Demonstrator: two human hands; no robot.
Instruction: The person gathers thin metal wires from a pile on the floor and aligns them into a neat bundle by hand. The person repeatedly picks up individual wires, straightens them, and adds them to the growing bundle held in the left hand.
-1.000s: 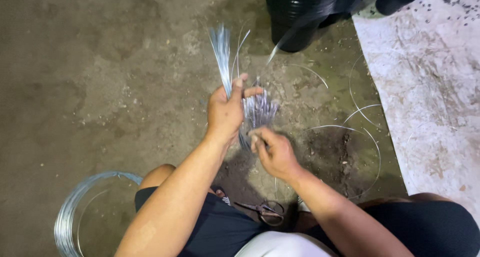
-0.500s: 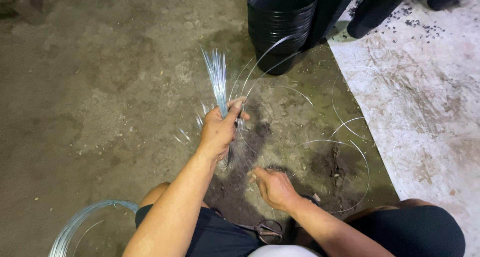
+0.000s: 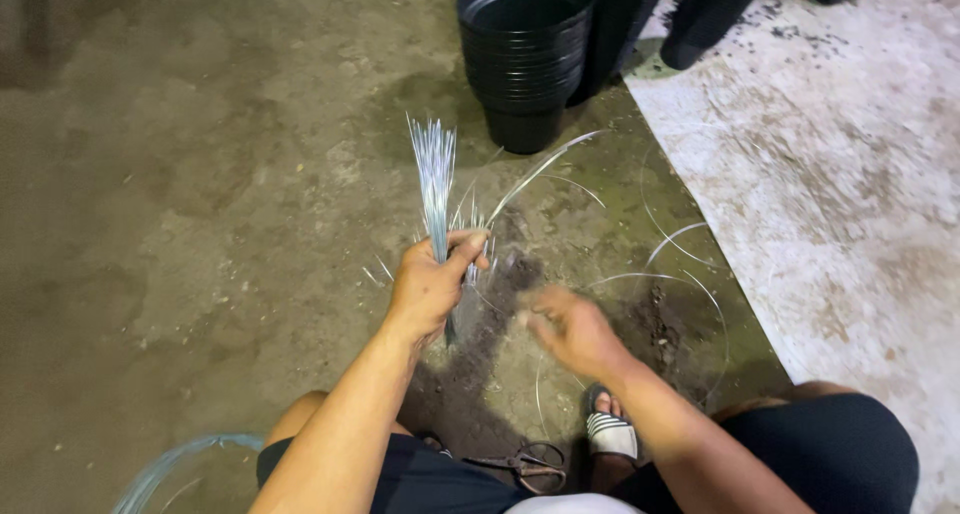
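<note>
The head camera looks down at a person sitting low over a dirt floor [image 3: 180, 204].

The left hand [image 3: 430, 286] is closed tight around a bundle of wires [image 3: 434, 179]. The wires are thin, straight and shiny silver. They are packed close together where the hand grips them and spread out a little at the top, like a small fan. The bundle stands almost straight up above the fist. A short bit pokes out below the fist too.

The right hand [image 3: 568, 329] is just beside the left hand, a little lower and closer to the person. It looks blurry, so it is not possible to tell if it is open or closed, or if it holds anything.

Loose curved wires [image 3: 665, 274] lie on the floor around both hands, bent in wide loops. One long wire arcs up from near the left hand toward a stack of black plastic pots [image 3: 525, 54]. The pots are round, sit one inside another, and stand on the floor beyond the hands.

A pair of scissors [image 3: 525, 464] lies on the floor between the person's legs. Right next to them is a foot in a striped sandal [image 3: 610, 432]. A coil of wire [image 3: 165, 469] shows at the bottom left corner. A pale, speckled slab [image 3: 850, 174] covers the right side.
</note>
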